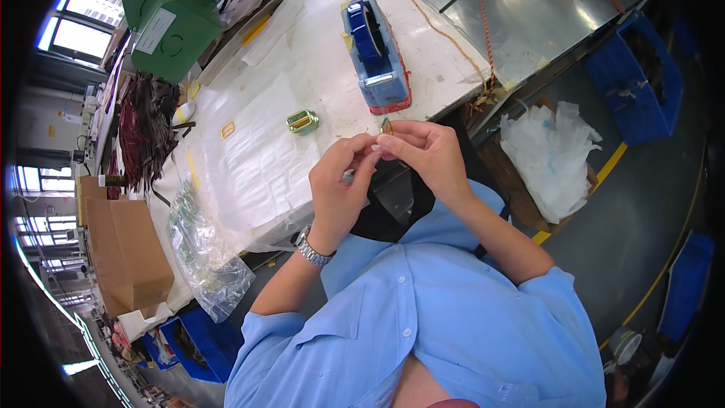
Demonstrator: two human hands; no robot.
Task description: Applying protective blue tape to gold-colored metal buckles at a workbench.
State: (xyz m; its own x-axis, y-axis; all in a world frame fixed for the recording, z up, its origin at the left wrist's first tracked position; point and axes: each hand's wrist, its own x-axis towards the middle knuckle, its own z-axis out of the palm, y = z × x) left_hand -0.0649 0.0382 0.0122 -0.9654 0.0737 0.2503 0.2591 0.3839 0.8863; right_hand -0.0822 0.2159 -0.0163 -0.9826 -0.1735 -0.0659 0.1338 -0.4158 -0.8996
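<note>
My two hands meet just off the near edge of the table. My right hand [430, 155] pinches a small gold metal buckle [387, 127] between thumb and fingers. My left hand [340, 181] is closed in a pinch right beside it, its fingertips close to the right thumb. A pale bit shows at those fingertips, too small to name. Beyond the hands lies a stack of gold rectangular buckles [303, 122], with a single gold buckle [227, 130] to its left. A blue tape dispenser [387, 89] stands farther back, slightly right of the stack.
A green machine housing [177, 19] and dark strips [147, 121] occupy the far left. A clear plastic bag [208, 257] hangs over the table's left edge, near a brown carton [124, 253]. At right, white plastic bags [547, 155] fill a box; a blue bin [638, 79] stands beyond.
</note>
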